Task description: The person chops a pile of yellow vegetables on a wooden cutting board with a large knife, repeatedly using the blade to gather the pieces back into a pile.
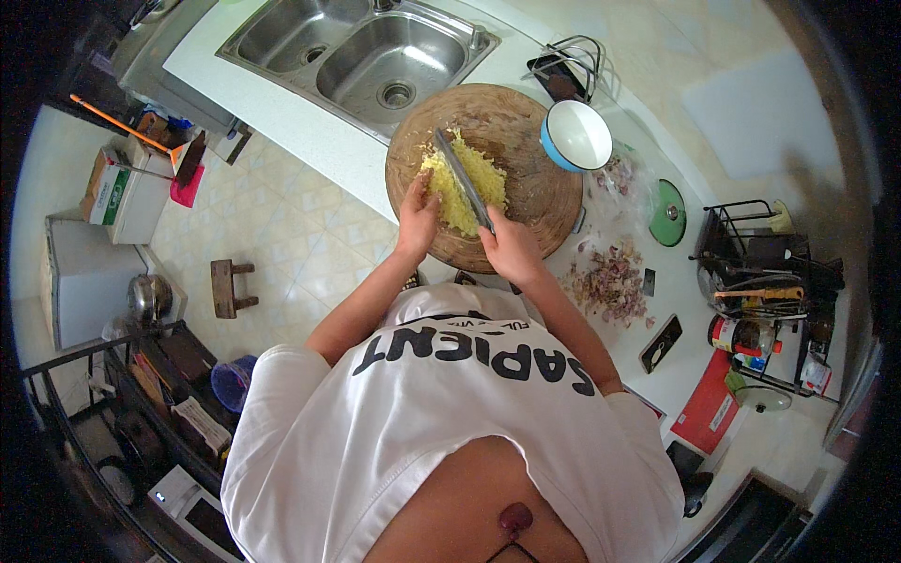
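Observation:
My right hand [512, 243] grips the handle of a kitchen knife [461, 171]. The knife's blade lies slantwise across a heap of finely chopped, pale yellow garlic [486, 172]. On the heap's left edge rests my left hand [419, 217], fingers and thumb apart, with nothing visible in its grasp. Beneath all this is a thick round wooden chopping board [542, 204], chopped bits spread over its left half. A blue enamel bowl [577, 136], white inside, stands by the board's right rim.
A double steel sink [394, 63] lies beyond the board. Garlic skins [612, 281], a green lid [667, 212] and a phone [660, 343] are on the right counter. A black rack [757, 274] holds utensils and bottles. A wooden stool [225, 288] stands on the floor at left.

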Demonstrator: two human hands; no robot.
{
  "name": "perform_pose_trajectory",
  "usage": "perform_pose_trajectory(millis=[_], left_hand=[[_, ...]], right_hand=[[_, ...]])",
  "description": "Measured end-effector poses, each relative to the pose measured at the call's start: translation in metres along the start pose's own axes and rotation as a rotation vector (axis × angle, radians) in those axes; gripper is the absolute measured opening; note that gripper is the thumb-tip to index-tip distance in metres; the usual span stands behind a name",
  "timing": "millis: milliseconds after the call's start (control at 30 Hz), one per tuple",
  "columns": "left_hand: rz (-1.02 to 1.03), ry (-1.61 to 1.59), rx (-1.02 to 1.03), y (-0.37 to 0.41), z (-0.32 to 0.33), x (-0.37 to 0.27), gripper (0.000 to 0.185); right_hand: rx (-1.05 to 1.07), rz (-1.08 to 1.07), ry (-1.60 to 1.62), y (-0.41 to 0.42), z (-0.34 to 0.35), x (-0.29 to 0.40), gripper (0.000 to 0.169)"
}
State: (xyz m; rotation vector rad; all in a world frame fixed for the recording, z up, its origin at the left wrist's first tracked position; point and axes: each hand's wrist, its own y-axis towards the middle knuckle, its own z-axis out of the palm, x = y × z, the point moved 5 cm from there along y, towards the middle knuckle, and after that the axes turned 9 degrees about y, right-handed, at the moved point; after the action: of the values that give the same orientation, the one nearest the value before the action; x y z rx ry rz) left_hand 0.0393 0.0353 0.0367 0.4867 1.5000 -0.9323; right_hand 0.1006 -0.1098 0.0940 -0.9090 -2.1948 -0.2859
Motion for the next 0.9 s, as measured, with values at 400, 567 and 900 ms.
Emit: perform_pose_trajectory(millis=[400,567,900], left_hand=[[-0.026,-0.005,0.002,-0.001,0.000,-0.005,0.049],[-0.003,0.002,0.009,0.003,0.001,0.003,0.048],[0.018,0.044,0.011,0.008,0.001,0.009,0.048]], right_hand=[[-0.021,0.123,0.081,-0.010,-0.016,0.006,0.033],[-0.045,0.086,0.069,-0.009,-0.010,-0.008,0.033],[-0.014,0.127,0.090,-0.013,-0.015,-0.013,0.031]])
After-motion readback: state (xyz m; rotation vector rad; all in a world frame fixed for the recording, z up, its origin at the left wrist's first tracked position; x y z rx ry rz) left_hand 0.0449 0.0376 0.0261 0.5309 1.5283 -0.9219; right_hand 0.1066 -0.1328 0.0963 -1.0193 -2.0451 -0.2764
